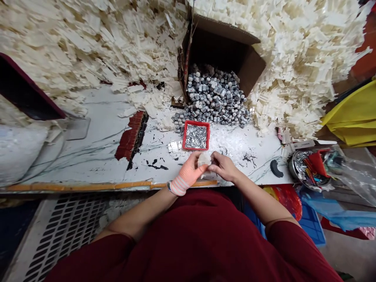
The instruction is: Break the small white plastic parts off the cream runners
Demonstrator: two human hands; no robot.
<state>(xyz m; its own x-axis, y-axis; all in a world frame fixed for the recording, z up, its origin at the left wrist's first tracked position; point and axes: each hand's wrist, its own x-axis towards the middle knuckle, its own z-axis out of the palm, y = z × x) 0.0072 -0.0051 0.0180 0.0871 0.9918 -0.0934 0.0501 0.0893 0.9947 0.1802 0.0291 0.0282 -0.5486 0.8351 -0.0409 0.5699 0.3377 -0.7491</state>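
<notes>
Small white piece (204,159) mostly hidden between left hand (190,170) and right hand (223,166); red tray (184,137) contents too small to tell.

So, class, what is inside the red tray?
A heap of thin silvery metal pins fills the red tray. Its floor is covered by them, so anything underneath cannot be seen. The left hand and right hand hold a white piece nearby.

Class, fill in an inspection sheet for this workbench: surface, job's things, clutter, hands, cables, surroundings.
Surface: white marbled table, with black smears and a red patch.
Job's things: white plastic piece; red tray of metal pins; small white parts beside it.
Clutter: heaps of white plastic parts; tipped cardboard box spilling grey metal parts.
Hands: left hand, gloved, and right hand both hold the piece.
Cables: nothing seen.
Surroundings: yellow sheet, bowl, blue crate, floor grating.
</notes>
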